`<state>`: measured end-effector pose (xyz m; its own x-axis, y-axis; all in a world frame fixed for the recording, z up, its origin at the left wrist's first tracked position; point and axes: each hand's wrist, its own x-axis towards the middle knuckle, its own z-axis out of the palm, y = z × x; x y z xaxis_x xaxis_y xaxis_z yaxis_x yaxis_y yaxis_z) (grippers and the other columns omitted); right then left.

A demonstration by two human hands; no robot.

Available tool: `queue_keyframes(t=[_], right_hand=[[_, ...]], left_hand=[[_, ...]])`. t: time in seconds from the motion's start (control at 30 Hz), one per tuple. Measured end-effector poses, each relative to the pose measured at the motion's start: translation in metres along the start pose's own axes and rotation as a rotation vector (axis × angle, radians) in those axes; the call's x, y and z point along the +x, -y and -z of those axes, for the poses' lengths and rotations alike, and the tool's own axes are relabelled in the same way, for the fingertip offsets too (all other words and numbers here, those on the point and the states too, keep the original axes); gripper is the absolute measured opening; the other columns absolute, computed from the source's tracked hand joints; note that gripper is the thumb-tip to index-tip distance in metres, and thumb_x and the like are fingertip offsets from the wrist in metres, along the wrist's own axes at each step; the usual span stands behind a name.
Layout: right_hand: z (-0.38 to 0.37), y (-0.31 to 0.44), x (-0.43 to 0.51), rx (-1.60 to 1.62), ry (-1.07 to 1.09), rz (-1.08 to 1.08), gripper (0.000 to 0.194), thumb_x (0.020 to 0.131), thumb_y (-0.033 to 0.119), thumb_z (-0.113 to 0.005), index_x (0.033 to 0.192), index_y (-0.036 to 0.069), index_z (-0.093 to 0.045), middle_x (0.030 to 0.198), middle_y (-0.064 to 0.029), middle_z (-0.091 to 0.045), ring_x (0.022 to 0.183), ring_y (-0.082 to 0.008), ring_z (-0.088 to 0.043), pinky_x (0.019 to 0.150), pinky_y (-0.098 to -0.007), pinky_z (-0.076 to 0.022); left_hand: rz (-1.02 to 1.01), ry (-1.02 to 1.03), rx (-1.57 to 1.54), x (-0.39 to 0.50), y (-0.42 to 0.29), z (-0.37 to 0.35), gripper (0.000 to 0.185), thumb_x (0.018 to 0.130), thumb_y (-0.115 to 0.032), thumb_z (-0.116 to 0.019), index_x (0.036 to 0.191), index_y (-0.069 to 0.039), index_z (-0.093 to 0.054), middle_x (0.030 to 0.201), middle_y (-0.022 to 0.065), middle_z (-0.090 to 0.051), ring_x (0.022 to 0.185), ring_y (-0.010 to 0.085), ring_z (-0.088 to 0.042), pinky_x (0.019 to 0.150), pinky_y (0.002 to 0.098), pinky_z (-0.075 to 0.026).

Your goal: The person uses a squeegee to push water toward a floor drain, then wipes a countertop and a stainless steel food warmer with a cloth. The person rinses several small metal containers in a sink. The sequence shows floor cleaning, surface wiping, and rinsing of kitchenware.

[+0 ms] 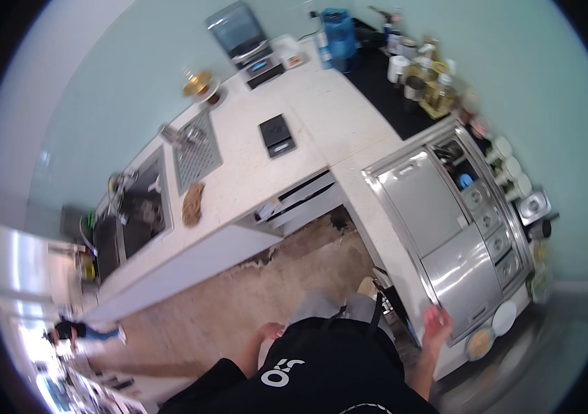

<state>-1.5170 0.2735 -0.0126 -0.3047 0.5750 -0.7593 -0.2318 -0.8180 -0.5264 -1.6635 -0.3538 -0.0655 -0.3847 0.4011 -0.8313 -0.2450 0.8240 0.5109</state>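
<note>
My right hand (pixel 437 324) is over the near edge of the stainless steel counter unit, by the lower corner of its closed metal lid (pixel 462 279); it is blurred, and whether it touches the metal cannot be told. Low beside my body, above the floor, my left hand (pixel 272 331) hangs with its fingers loosely curled and nothing visible in it. A row of small lidded steel containers (pixel 488 220) lines the unit's far side. Near my right hand stand a round tub with tan contents (pixel 479 344) and a white round lid (pixel 504 318).
The white counter (pixel 242 181) holds a black digital scale (pixel 277 135), a brown cloth (pixel 193 205) and a drain grate (pixel 198 150). Beyond are a sink (pixel 144 212), a blue container (pixel 339 39) and several bottles (pixel 441 93). Another person (pixel 74 331) stands far left.
</note>
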Motion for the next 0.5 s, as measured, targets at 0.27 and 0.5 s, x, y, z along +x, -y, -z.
queue_keyframes(t=[0.27, 0.5], right_hand=[[-0.387, -0.123, 0.034, -1.100, 0.878, -0.402, 0.042, 0.109, 0.039, -0.060, 0.134, 0.005, -0.064, 0.117, -0.0210, -0.079, 0.100, -0.0299, -0.079, 0.091, -0.0442, -0.0653], [-0.634, -0.321, 0.012, -1.487, 0.940, 0.594, 0.061, 0.092, 0.043, -0.084, 0.131, 0.000, -0.065, 0.125, -0.0221, -0.073, 0.117, -0.0325, -0.072, 0.100, -0.0469, -0.0595]], left_hand=[[0.339, -0.622, -0.959, -0.046, 0.020, 0.016, 0.044, 0.109, -0.041, -0.062, 0.132, -0.005, -0.070, 0.113, 0.0140, -0.079, 0.088, 0.0232, -0.078, 0.079, 0.0374, -0.064], [0.389, -0.870, -1.383, -0.063, 0.057, 0.051, 0.037, 0.113, -0.031, -0.058, 0.126, 0.001, -0.071, 0.105, 0.0136, -0.079, 0.085, 0.0235, -0.078, 0.071, 0.0348, -0.064]])
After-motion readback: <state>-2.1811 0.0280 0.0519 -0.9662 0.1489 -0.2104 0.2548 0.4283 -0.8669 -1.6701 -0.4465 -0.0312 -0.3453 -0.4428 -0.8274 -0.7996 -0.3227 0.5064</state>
